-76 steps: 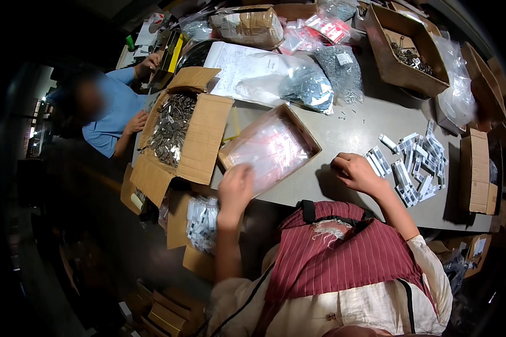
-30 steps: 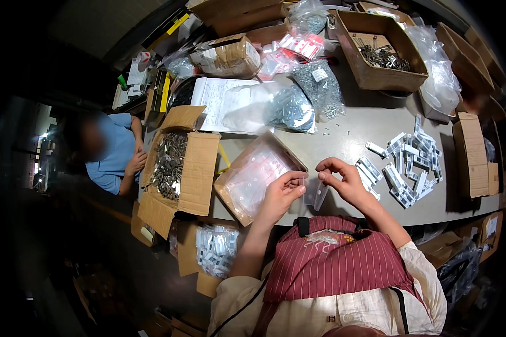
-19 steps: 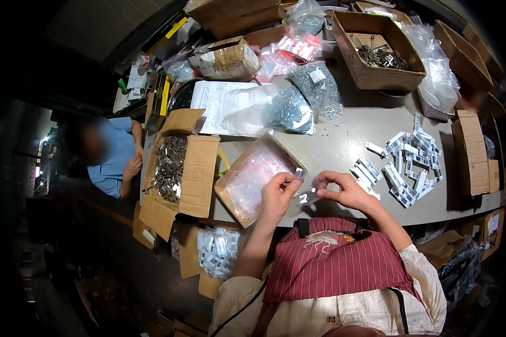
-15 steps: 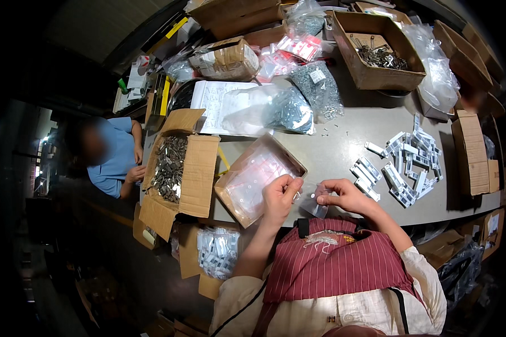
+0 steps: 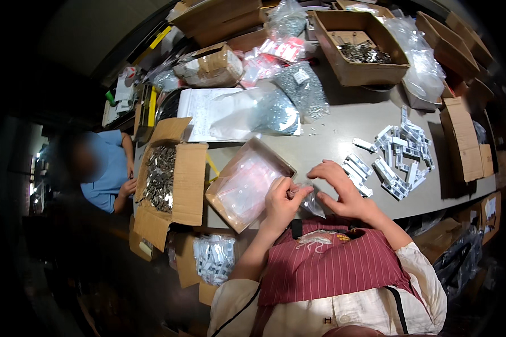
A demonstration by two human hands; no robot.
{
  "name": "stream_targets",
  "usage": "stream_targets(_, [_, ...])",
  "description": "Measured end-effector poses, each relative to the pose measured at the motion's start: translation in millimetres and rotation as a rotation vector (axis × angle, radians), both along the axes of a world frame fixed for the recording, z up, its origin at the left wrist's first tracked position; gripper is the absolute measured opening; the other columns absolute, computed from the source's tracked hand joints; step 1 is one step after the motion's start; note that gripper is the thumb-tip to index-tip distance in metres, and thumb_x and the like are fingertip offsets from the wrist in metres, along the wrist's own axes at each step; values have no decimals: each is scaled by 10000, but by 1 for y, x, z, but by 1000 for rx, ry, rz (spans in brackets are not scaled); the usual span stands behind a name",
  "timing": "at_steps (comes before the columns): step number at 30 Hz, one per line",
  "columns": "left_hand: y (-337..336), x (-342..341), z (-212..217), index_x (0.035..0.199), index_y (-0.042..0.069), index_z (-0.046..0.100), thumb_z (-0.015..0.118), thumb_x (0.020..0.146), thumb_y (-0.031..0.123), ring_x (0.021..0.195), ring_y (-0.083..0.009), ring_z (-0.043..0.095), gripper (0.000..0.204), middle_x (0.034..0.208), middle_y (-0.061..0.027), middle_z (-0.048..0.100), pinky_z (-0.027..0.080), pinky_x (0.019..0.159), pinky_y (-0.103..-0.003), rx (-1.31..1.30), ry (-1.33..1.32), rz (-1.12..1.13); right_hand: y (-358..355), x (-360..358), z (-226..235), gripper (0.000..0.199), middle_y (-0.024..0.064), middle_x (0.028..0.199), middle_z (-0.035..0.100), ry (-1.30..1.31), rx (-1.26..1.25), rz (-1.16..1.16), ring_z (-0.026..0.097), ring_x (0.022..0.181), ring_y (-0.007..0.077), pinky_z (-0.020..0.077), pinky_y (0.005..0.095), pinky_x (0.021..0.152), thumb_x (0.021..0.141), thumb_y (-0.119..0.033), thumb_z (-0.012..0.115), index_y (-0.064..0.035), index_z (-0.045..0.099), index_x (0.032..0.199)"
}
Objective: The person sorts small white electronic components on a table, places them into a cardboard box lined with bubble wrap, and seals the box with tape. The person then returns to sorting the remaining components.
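My left hand [image 5: 282, 201] is closed near the table's front edge, its thumb and fingers pinching the top of a small clear plastic bag [image 5: 314, 204]. What lies inside the bag is too blurred to make out. My right hand [image 5: 342, 191] is just to the right of it, fingers spread and thumb apart, with nothing visibly gripped. Beside my left hand is a shallow cardboard box [image 5: 224, 209] holding flat clear bags with red print. To the right of my right hand lie several loose white-and-grey slotted metal pieces [image 5: 392, 181].
An opened carton of small metal parts [image 5: 162, 177] stands on the left, near a person in a blue shirt [image 5: 108, 168]. Bags of screws [image 5: 303, 92] and a paper sheet [image 5: 199, 112] lie farther back. Another box of metal parts [image 5: 371, 77] is at the back right. Below the edge sits a box of filled bags [image 5: 215, 259].
My right hand has let go of the small bag and opened, its fingers lifting away. My left hand now pinches the bag's top. The whole view has shifted slightly.
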State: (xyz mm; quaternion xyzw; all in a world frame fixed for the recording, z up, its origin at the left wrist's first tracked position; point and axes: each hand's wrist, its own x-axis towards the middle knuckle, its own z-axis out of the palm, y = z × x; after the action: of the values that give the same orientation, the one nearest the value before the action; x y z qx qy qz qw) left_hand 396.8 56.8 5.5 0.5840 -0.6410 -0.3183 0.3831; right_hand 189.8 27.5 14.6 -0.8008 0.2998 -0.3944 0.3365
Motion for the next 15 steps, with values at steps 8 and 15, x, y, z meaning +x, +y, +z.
stream_targets(8, [-4,-11,-11,847,40,578,818,695,107,795,-305,558,292,813,-89,570,448,699,-415,-242,-198,-230,13,-16,-13,519,83,1165,637,255,35,51,510,1281,283,130,597,1207,679,-69,619,-83,626,1197])
stream_targets(15, [-16,-16,-10,1051,5,544,730,701,-9,983,-377,537,396,1004,-158,583,423,837,-482,-429,-422,-236,8,-22,-24,608,161,1460,494,320,95,188,400,1384,403,147,595,1190,678,-186,690,-181,683,1286])
